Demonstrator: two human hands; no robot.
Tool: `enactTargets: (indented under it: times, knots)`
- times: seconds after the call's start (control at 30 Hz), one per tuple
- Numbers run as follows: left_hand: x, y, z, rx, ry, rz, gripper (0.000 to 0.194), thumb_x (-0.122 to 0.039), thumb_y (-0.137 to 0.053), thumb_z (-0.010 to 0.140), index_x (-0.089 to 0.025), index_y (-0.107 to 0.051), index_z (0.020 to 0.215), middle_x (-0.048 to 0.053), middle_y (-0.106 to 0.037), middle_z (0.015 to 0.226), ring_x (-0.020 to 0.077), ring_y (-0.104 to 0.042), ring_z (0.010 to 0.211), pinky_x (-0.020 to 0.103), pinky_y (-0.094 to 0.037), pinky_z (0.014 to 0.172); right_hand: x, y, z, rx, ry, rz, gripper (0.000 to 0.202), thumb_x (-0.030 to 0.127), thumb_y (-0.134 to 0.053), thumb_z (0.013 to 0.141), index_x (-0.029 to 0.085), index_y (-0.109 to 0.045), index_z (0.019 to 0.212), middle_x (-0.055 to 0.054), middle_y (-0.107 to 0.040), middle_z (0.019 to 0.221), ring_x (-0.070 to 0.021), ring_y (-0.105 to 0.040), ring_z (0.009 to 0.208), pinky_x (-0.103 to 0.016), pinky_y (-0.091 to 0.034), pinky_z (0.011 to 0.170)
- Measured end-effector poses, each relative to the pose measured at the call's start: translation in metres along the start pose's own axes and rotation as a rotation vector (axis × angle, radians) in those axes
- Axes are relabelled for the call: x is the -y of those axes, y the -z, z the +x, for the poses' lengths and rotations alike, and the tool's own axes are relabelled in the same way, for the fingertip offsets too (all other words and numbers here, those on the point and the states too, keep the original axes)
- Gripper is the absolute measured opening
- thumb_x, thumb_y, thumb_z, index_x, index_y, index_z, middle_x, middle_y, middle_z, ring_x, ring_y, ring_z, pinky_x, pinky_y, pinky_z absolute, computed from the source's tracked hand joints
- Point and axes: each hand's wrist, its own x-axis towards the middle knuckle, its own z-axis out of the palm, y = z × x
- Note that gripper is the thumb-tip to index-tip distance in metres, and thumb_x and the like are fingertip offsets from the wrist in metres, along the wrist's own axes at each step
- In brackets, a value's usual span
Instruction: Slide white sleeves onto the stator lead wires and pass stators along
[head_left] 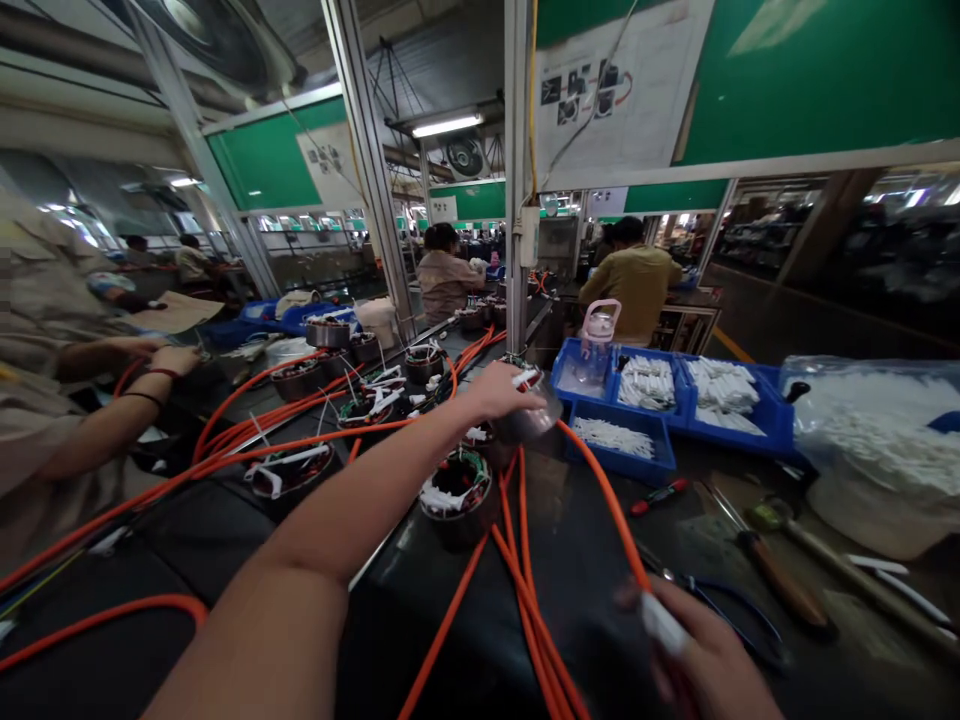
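My left hand (510, 392) reaches far forward, its fingers closed over the rim of a round metal motor stator (531, 425), which looks tilted. At the lower right my right hand (701, 650), blurred, is closed around an orange cable (611, 490) close to its white-sleeved end (663, 624). That cable runs up toward the stator in my left hand. Just nearer to me stands another stator (459, 500) with white sleeves and green wires inside. Further orange cables (525, 600) trail from there to the front edge.
Blue bins (622, 460) with white tubes and a pink-handled bottle (598, 340) stand at right, beside a large plastic bag (877, 470) of white pieces. Pliers (739, 600), a wooden-handled tool (787, 585) and a red screwdriver (658, 497) lie nearby. A co-worker's hands (176, 360) are at left.
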Motion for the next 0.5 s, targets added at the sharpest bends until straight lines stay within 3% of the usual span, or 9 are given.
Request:
enactTargets:
  times: [0.13,0.23,0.37,0.5]
  knots:
    - [0.033,0.018,0.063,-0.004,0.042,0.223,0.037,-0.047,-0.072,0.056,-0.014,-0.065,0.073,0.004,-0.063,0.073,0.0208,-0.057,0.075,0.026,-0.038,0.065,0.035,-0.043,0.094,0.059,0.012,0.226,0.034,0.049,-0.046,0.076,0.017,-0.058,0.078,0.003,-0.046,0.043,-0.0118,-0.044,0.041,-0.022,-0.031,0.042]
    - [0.061,0.012,0.091,0.031,0.052,0.324,0.039,-0.044,-0.074,0.053,-0.017,-0.065,0.079,0.006,-0.066,0.085,0.0248,-0.058,0.087,0.028,-0.039,0.074,0.033,-0.073,0.138,0.106,0.007,0.23,0.035,0.051,-0.05,0.07,0.017,-0.052,0.066,0.003,-0.046,0.043,-0.0108,-0.043,0.038,-0.021,-0.029,0.04]
    - [0.088,-0.006,0.108,0.072,-0.012,0.365,0.044,-0.043,-0.073,0.056,-0.018,-0.064,0.092,0.006,-0.066,0.097,0.0262,-0.057,0.094,0.033,-0.04,0.082,-0.003,-0.093,0.154,0.164,-0.025,0.229,0.042,0.059,-0.05,0.068,0.017,-0.051,0.067,0.003,-0.048,0.046,-0.0115,-0.045,0.038,-0.022,-0.031,0.04]
    - [0.084,-0.022,0.104,0.004,-0.099,0.365,0.058,-0.044,-0.072,0.06,-0.02,-0.056,0.11,0.006,-0.061,0.111,0.0263,-0.052,0.106,0.036,-0.036,0.092,-0.035,-0.092,0.145,0.161,0.015,0.254,0.059,0.07,-0.036,0.076,0.015,-0.056,0.074,0.0,-0.052,0.049,-0.0144,-0.05,0.045,-0.025,-0.036,0.046]
